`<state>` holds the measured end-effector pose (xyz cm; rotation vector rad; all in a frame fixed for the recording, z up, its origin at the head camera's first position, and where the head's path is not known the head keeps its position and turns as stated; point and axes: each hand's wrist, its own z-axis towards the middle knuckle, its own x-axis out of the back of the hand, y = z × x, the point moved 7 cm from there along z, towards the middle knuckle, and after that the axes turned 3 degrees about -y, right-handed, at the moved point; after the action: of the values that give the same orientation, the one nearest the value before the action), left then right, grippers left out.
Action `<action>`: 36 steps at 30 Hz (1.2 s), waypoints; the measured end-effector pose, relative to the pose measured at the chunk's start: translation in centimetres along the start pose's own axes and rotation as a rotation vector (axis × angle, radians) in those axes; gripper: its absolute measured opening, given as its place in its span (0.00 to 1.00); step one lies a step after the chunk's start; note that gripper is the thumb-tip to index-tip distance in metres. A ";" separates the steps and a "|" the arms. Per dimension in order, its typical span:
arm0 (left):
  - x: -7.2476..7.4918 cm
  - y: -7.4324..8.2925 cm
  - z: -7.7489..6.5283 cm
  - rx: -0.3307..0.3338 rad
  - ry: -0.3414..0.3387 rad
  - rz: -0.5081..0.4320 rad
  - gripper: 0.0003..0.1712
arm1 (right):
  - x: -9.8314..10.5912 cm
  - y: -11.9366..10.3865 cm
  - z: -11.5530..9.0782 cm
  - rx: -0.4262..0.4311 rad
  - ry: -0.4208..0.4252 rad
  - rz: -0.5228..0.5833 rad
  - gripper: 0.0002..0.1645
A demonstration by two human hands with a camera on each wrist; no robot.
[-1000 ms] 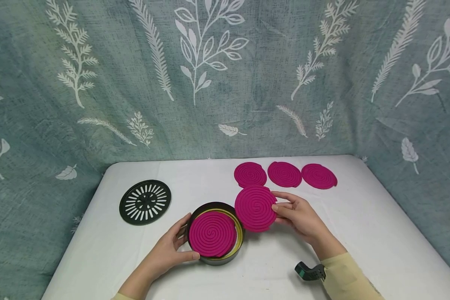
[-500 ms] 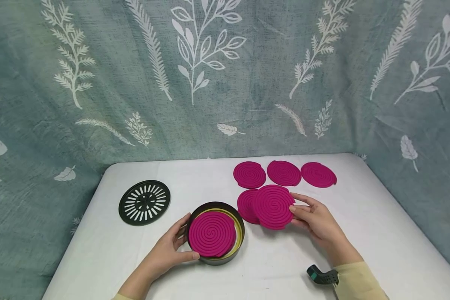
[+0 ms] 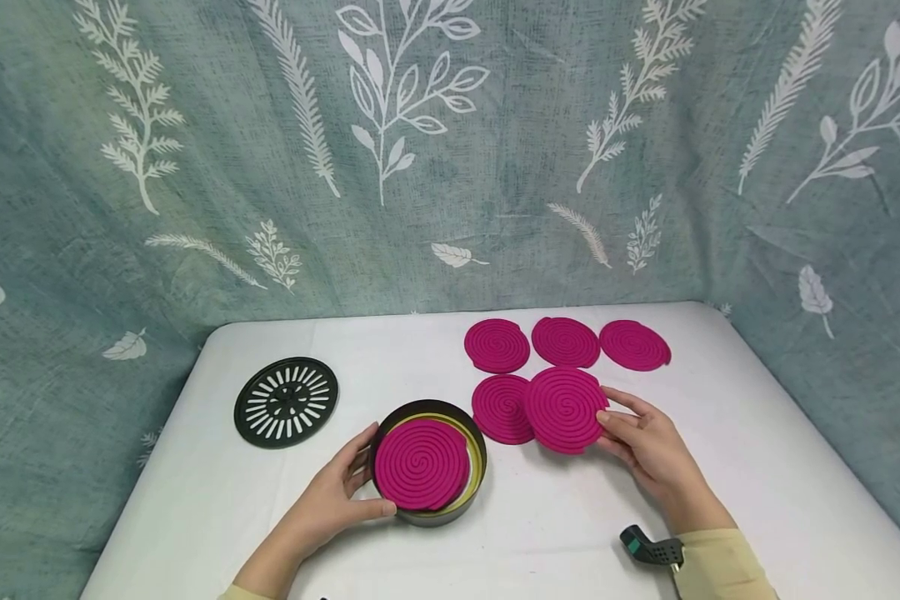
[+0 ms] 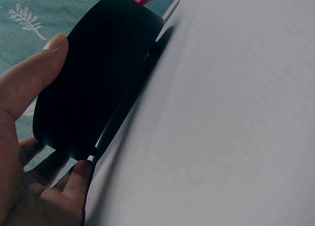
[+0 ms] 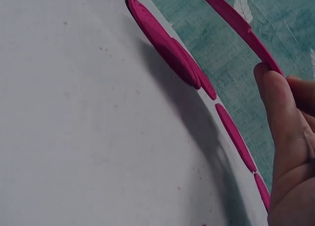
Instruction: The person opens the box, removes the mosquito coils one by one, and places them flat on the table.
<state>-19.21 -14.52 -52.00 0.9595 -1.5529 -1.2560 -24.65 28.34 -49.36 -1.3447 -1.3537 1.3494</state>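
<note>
My right hand [image 3: 656, 442] pinches a pink mosquito coil [image 3: 566, 410] by its right edge, holding it raised above the table. In the right wrist view, the held coil [image 5: 241, 26] appears edge-on between thumb and fingers. My left hand [image 3: 337, 487] grips the left side of a round black tin [image 3: 438, 518] with a yellow inner rim. Inside that tin lie stacked pink coils [image 3: 422, 464]. The tin's dark side wall [image 4: 93, 83] fills much of the left wrist view. Partly overlapped by the held coil, another coil [image 3: 498, 408] lies right of the tin.
A row of three pink coils, with a middle coil [image 3: 566, 342], lies along the table's back edge. At the left lies a black slotted lid [image 3: 286, 402]. The white table [image 3: 525, 533] ends at a green leaf-patterned cloth [image 3: 420, 208].
My right hand has carried the held coil to the right, away from the tin. A coil on the table beside the tin has come into sight. My left hand keeps its place.
</note>
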 end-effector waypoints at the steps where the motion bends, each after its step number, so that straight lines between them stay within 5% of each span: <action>1: 0.0 0.0 0.0 -0.001 -0.001 -0.001 0.66 | 0.1 0.1 -0.1 -0.001 0.006 0.005 0.39; 36: -0.1 0.0 -0.1 -0.008 -0.014 -0.015 0.64 | 3.6 1.2 -0.4 0.029 0.130 0.116 0.41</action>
<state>-19.08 -14.45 -51.97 0.9605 -1.5526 -1.2814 -24.57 31.79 -51.02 -1.4845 -1.1809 1.3277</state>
